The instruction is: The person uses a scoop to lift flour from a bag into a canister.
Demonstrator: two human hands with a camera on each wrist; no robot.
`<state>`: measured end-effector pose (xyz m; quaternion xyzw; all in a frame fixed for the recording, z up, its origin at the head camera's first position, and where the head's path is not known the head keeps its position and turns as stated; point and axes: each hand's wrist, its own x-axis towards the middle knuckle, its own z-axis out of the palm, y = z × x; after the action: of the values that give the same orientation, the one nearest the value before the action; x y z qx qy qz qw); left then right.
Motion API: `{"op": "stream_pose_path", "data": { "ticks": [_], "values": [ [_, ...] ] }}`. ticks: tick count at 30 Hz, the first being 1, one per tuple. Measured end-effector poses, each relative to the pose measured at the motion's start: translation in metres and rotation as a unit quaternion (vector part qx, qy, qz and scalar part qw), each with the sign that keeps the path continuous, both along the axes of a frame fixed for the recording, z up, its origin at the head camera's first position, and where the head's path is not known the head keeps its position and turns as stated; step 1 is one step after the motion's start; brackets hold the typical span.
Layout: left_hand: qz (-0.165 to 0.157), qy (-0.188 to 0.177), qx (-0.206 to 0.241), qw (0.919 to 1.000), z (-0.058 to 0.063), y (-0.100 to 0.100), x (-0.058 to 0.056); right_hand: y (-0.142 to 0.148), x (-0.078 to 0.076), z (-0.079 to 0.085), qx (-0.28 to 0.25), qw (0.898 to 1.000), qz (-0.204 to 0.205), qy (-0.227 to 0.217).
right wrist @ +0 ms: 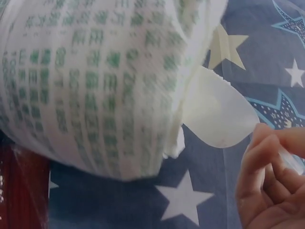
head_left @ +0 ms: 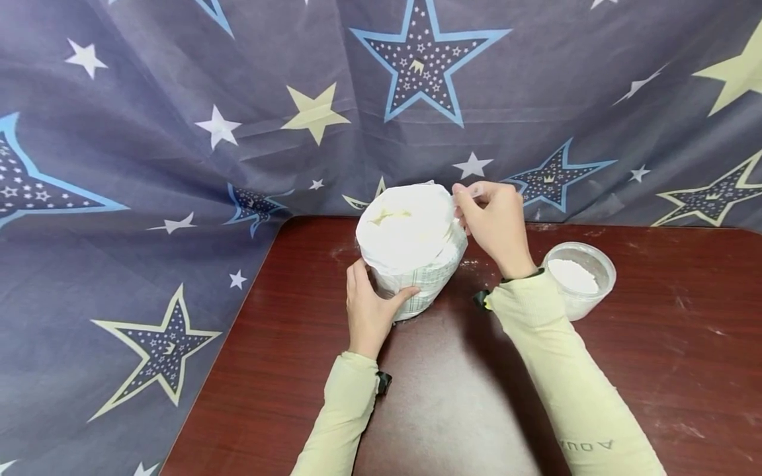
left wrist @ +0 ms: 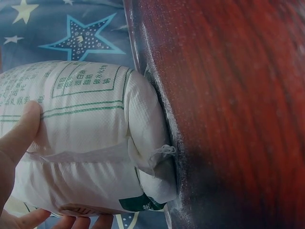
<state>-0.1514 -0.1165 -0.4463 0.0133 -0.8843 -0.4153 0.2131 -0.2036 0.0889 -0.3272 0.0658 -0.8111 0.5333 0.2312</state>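
A white woven bag (head_left: 417, 287) with green print stands on the table, its top rolled open around white powder (head_left: 411, 228). My left hand (head_left: 370, 309) grips the bag's near left side; the left wrist view shows the thumb on the printed face and fingers around the lower edge. At the bag's right rim, my right hand (head_left: 494, 218) pinches a translucent white plastic scoop (right wrist: 219, 114) by its handle. In the right wrist view the scoop's bowl lies right at the bag's mouth, partly hidden behind the rim.
To the right, beside the right forearm, stands a clear tub (head_left: 576, 307) partly filled with white powder. Spilled powder dusts the reddish-brown table (head_left: 673, 344). A star-patterned curtain (head_left: 268, 59) hangs close behind the table and along its left edge.
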Motion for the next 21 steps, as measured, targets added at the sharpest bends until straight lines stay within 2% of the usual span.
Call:
{"op": "stream_pose_path", "data": {
  "ticks": [5,11,21],
  "values": [
    [-0.001,0.0,-0.001,1.0,0.001,0.001,0.001,-0.011,-0.002,0.0,0.037,0.999,-0.015,-0.007],
    [0.001,0.007,-0.007,1.0,-0.001,0.0,0.0,-0.024,-0.007,-0.003,0.062,0.998,-0.012,-0.022],
    [0.002,0.024,-0.015,0.9996,-0.004,0.0,-0.002,-0.042,-0.015,-0.007,0.078,0.995,0.03,-0.054]
  ]
}}
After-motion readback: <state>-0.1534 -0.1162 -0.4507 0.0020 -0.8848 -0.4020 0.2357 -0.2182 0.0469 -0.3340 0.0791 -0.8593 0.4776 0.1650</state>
